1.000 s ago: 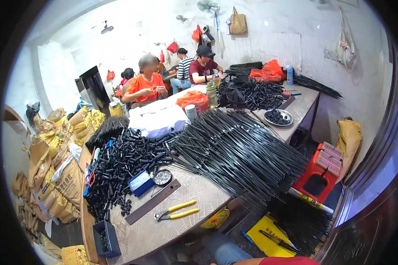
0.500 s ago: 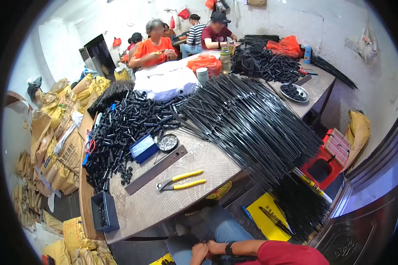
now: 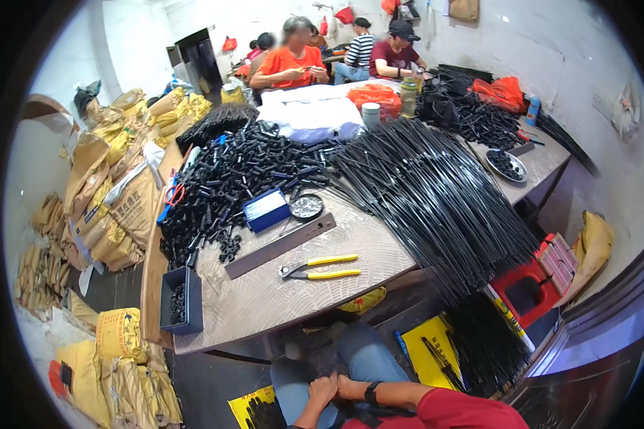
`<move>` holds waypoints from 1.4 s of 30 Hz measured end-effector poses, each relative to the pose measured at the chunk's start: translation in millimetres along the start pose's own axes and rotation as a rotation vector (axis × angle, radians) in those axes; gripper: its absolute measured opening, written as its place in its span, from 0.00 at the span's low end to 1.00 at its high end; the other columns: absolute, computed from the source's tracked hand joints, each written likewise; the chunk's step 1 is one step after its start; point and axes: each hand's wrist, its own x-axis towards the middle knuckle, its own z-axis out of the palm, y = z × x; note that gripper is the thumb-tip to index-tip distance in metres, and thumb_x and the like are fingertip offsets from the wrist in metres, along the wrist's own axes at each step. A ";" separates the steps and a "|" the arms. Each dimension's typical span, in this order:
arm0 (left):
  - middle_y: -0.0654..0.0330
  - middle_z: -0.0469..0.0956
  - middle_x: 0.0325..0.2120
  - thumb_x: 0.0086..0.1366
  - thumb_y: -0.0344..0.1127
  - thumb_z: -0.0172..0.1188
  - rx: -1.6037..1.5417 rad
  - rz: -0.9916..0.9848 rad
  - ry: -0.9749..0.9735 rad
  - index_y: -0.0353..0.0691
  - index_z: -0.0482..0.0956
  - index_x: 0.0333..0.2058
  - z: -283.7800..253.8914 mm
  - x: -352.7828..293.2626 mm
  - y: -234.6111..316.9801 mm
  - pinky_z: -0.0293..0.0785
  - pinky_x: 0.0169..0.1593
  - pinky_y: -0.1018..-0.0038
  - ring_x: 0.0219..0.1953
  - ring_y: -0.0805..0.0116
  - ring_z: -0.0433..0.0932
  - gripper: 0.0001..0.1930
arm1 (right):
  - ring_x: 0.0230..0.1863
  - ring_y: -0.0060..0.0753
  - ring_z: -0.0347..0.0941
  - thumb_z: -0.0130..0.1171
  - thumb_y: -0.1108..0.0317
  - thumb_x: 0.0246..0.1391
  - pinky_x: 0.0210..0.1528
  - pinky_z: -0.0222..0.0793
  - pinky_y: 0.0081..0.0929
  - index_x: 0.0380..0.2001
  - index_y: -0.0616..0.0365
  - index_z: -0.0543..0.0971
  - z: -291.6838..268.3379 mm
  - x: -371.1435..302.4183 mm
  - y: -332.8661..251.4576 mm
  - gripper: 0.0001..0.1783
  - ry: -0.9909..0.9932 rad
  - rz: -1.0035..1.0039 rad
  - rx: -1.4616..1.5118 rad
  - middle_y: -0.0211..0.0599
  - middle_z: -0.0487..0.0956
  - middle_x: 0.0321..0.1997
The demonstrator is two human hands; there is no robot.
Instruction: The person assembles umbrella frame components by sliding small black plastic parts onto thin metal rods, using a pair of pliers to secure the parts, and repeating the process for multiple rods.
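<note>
My left hand (image 3: 323, 390) and my right hand (image 3: 350, 388) meet low in the picture, over my knees in blue jeans (image 3: 361, 357). They touch each other, fingers curled, and nothing shows in them. A dark watch (image 3: 371, 393) sits on my right wrist, below a red sleeve. The wooden table (image 3: 265, 307) lies ahead of my knees. On it, nearest my hands, are yellow-handled pliers (image 3: 320, 267) and a long grey metal bar (image 3: 279, 245). Beyond them sit a blue box (image 3: 265, 209) and a round dish (image 3: 308, 207).
A heap of short black tubes (image 3: 222, 179) and a spread of long black rods (image 3: 436, 193) cover the table. A dark bin (image 3: 180, 300) sits at its left corner. Filled sacks (image 3: 122, 214) line the left, a red stool (image 3: 529, 286) stands right. Several people (image 3: 293, 61) sit far off.
The view has tipped downward, so the table sits higher in the picture. My hands and knees, out of sight a second ago, now show at the lower edge.
</note>
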 end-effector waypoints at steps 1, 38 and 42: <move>0.37 0.72 0.37 0.59 0.62 0.33 -0.008 -0.005 0.006 0.28 0.77 0.33 1.4 -0.3 -1.2 0.62 0.51 0.58 0.45 0.40 0.70 0.38 | 0.40 0.39 0.72 0.46 0.60 0.48 0.38 0.65 0.42 0.37 0.48 0.77 -0.1 0.9 -0.4 0.15 -0.003 -0.012 -0.008 0.34 0.77 0.39; 0.37 0.74 0.32 0.61 0.60 0.36 0.098 0.132 0.125 0.29 0.78 0.31 8.3 -12.0 -0.6 0.69 0.43 0.56 0.38 0.41 0.73 0.34 | 0.47 0.41 0.69 0.43 0.59 0.49 0.46 0.60 0.51 0.42 0.49 0.75 0.1 -11.9 -9.3 0.18 0.026 -0.026 0.034 0.38 0.74 0.47; 0.35 0.74 0.31 0.61 0.60 0.35 0.061 0.141 0.077 0.29 0.78 0.28 12.6 -10.7 -4.7 0.69 0.42 0.55 0.38 0.39 0.73 0.35 | 0.47 0.41 0.69 0.44 0.59 0.49 0.46 0.60 0.51 0.42 0.48 0.75 -1.6 -13.8 -12.4 0.18 0.027 -0.010 0.043 0.38 0.73 0.46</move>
